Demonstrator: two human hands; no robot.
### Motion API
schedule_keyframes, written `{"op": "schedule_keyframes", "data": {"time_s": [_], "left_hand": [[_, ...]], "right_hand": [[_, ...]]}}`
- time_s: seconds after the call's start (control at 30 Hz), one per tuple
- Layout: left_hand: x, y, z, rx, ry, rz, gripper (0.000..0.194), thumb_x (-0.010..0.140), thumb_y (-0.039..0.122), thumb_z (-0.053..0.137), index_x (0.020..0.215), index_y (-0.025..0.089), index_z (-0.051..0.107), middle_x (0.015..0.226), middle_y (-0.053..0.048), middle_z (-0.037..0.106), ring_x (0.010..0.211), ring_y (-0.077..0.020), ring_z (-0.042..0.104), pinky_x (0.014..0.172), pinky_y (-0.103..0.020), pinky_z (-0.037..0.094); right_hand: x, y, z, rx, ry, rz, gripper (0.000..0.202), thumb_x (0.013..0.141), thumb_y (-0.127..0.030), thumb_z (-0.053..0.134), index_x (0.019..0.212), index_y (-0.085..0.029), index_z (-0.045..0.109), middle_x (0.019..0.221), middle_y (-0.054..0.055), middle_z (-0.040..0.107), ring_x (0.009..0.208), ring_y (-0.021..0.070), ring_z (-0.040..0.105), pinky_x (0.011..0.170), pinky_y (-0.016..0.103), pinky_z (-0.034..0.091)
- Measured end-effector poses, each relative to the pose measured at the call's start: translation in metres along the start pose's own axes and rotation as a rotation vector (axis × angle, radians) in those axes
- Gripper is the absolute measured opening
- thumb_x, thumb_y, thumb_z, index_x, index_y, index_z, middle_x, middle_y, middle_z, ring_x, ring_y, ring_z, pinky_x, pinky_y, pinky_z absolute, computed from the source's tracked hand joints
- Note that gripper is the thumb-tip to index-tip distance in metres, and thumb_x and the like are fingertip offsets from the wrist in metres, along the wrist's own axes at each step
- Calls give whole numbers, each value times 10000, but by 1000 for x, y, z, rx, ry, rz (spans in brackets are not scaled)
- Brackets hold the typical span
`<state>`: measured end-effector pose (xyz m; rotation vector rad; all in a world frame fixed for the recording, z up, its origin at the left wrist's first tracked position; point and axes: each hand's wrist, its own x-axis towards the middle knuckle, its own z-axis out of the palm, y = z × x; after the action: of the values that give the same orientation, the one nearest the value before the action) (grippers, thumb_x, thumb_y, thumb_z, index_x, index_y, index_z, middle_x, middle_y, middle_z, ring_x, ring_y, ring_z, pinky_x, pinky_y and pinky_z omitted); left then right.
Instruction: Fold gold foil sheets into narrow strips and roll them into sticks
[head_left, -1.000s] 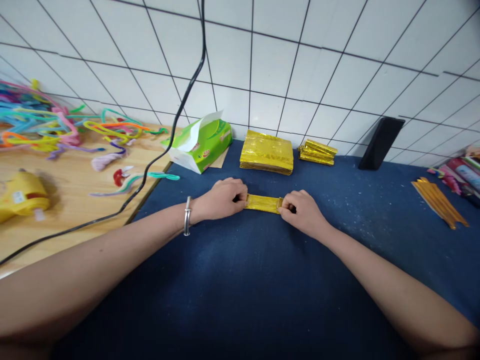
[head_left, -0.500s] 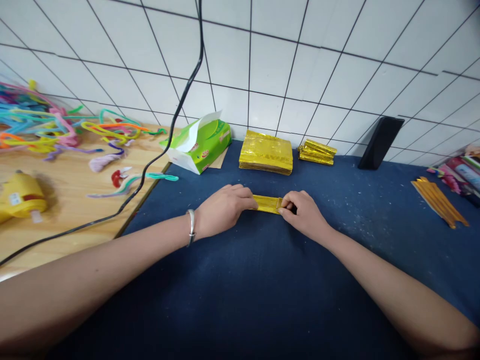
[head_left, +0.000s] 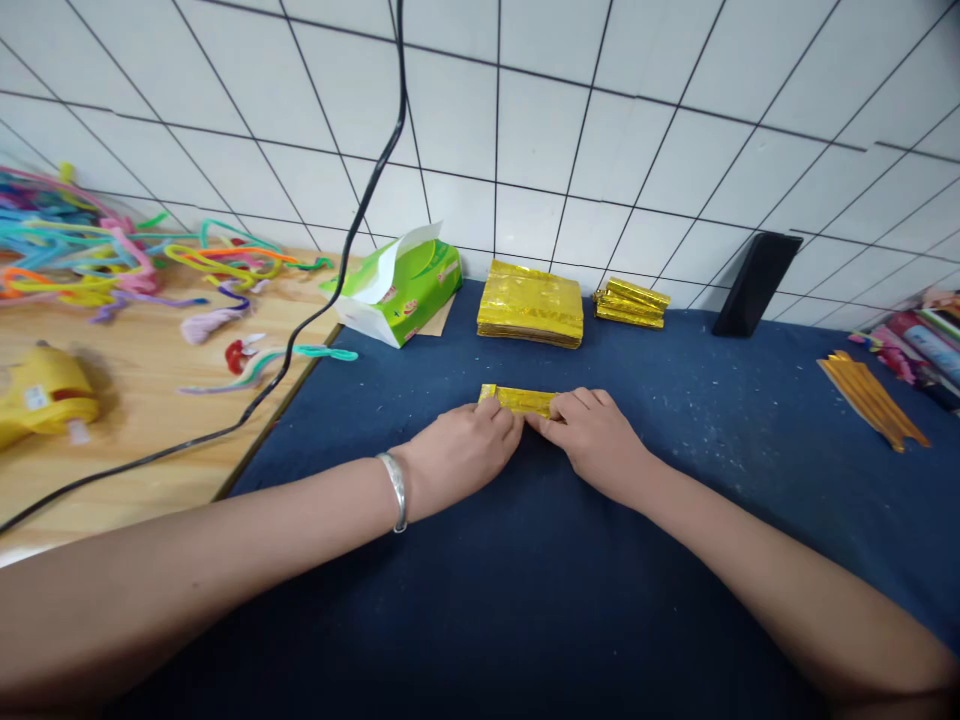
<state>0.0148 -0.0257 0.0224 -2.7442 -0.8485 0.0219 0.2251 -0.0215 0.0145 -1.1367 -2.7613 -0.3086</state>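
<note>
Pinched narrow, the left hand [head_left: 474, 445] and right hand [head_left: 598, 440] hold the gold strip [head_left: 525, 399] at its near edge; even pressure should keep it straight.

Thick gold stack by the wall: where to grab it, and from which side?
Probably by the near long edge of the thick gold stack, from the front, thumb on top and fingers working underneath. That layered edge faces the person, so clamping top to bottom should keep layers together. The tiled wall stands behind, and the smaller gold bundle crowds the right end.
</note>
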Motion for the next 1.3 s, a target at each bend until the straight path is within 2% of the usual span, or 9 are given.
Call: {"op": "schedule_keyframes", "data": {"time_s": [0.27, 0.43, 0.53, 0.67, 0.83, 1.03, 1.3], "left_hand": [[-4, 3, -4, 34, -8, -20, 226, 838, 82, 400, 945, 92, 599, 855, -136, 597, 798, -239, 545, 637, -346, 421], [0, 9, -2, 23, 9, -19, 231, 835, 88, 412, 965, 92, 602, 944, -155, 601, 923, -252, 538, 710, -342, 439], [1, 12, -1, 53, 9, -42, 258, 839, 86, 396, 1012, 72, 586, 941, -155, 603, 895, -246, 544, 698, -339, 447], [1, 12, -1, 73, -16, -32, 267, 833, 72, 394, 1034, 60, 570, 925, -147, 598, 870, -233, 545, 678, -322, 449], [0, 9, -3, 52, -25, -40, 246, 838, 78, 391, 1004, 74, 573, 891, -133, 587, 850, -227, 544, 650, -309, 449], [3, 11, -3, 85, -29, -45, 247, 841, 81, 386, 996, 58, 577, 910, -146, 583, 853, -235, 540, 654, -317, 453], [4, 12, -8, 74, -47, -85, 239, 830, 52, 365, 926, 75, 583, 846, -141, 575, 810, -225, 551, 549, -266, 433]], "right_hand": [[-7, -13, -13, -98, -43, -30, 263, 887, -124, 403, 1066, -121, 596, 935, 124, 609, 921, 255, 468, 756, 406, 366], [-7, -22, -3, 9, -3, 7, 308, 890, -118, 384, 1142, -108, 561, 1064, 134, 591, 1019, 248, 483, 859, 393, 410], [-5, -24, 4, 82, 10, -30, 347, 906, -138, 344, 1205, -103, 519, 1173, 132, 558, 1098, 232, 475, 925, 393, 415], [-7, -24, 7, 68, -8, -95, 381, 912, -128, 304, 1237, -64, 492, 1235, 149, 534, 1157, 230, 457, 972, 394, 409], [-7, -22, 0, 53, -47, -79, 385, 909, -119, 304, 1246, -69, 483, 1217, 146, 543, 1137, 233, 468, 930, 384, 442], [2, -23, -1, 47, -84, -34, 336, 917, -158, 326, 1180, -89, 523, 1063, 121, 580, 1032, 229, 494, 864, 377, 457], [2, -25, -7, -66, -104, -14, 282, 902, -127, 353, 1087, -74, 560, 946, 116, 570, 913, 231, 497, 720, 337, 470]]}}
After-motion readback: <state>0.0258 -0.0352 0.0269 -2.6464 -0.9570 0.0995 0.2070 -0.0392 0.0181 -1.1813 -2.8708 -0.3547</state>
